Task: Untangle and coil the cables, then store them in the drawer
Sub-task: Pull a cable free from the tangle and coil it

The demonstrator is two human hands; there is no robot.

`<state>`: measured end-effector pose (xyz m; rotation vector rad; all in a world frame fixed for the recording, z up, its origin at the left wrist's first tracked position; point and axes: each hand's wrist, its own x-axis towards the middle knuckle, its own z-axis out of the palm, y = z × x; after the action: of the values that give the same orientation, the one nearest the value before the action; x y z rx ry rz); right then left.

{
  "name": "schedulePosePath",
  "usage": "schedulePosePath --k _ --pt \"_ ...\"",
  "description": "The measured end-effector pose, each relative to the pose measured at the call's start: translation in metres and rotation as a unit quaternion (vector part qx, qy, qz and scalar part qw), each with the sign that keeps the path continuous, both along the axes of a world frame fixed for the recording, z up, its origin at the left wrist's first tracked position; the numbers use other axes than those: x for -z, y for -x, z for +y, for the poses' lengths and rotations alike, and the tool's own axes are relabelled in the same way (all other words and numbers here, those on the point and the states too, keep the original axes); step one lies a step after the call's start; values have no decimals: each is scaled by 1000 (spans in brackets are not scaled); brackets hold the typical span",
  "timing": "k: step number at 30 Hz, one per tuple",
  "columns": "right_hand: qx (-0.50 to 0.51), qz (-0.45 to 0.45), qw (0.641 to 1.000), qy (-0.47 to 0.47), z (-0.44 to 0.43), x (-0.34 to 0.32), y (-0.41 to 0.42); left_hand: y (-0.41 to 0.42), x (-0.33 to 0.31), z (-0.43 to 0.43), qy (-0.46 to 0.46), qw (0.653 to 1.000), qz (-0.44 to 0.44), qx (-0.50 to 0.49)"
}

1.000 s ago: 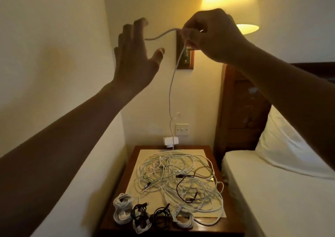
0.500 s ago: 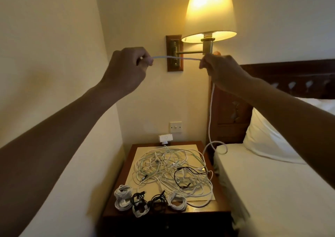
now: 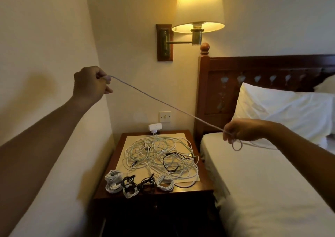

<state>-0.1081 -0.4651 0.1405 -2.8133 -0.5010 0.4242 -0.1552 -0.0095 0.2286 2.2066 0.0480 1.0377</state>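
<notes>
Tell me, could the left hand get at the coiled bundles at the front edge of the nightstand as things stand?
Probably not yet: the left hand, raised high, pinches the stretched white cable. Nothing covers the coiled bundles, so after letting go it likely could.

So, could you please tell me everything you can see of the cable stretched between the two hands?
The cable is thin and whitish, seemingly plastic-sheathed. It runs taut and straight, slanting down from the raised left hand, which pinches it, to the lower right hand, which grips it. Past the right hand it forms a small loop and trails over the bed.
</notes>
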Motion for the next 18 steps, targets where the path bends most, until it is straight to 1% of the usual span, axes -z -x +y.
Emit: schedulePosePath --k 1,2,3,4,5,6,7,8,9,11,12,13,14,16,17,18 --pt "-15 59 994 94 3 0 7 3 0 -8 7 1000 13 18" --pt "-32 94 981 169 9 -4 14 6 0 -18 -6 998 39 51" --pt "-51 107 972 205 16 -11 23 12 -1 -33 -34 991 75 103" --pt "-72 105 973 192 25 -19 28 19 0 -52 -74 978 111 158" --pt "-91 92 983 129 36 -29 35 26 3 -73 -120 964 131 199" --pt "-101 85 991 25 49 -39 40 33 7 -94 -162 952 134 224" --pt "-111 81 987 -89 62 -47 46 37 12 -113 -189 944 123 239" --pt "-121 76 973 -182 75 -51 49 40 15 -128 -203 941 106 248" --pt "-126 70 958 -249 88 -52 52 42 18 -137 -209 941 89 252" --pt "-117 79 932 -335 107 -47 54 43 20 -140 -209 942 76 252" --pt "-106 82 920 -367 112 -43 55 44 20 -135 -207 942 85 251" --pt "-99 68 915 -386 114 -39 55 42 20 -128 -208 940 104 251" --pt "-99 29 918 -382 113 -36 53 41 23 -118 -218 934 134 251" --pt "-117 -97 942 -301 108 -32 45 39 32 -98 -273 911 189 243" --pt "-122 -143 950 -249 106 -28 41 36 39 -87 -308 900 207 231" --pt "-116 -161 957 -211 102 -22 35 33 45 -77 -336 891 220 211"
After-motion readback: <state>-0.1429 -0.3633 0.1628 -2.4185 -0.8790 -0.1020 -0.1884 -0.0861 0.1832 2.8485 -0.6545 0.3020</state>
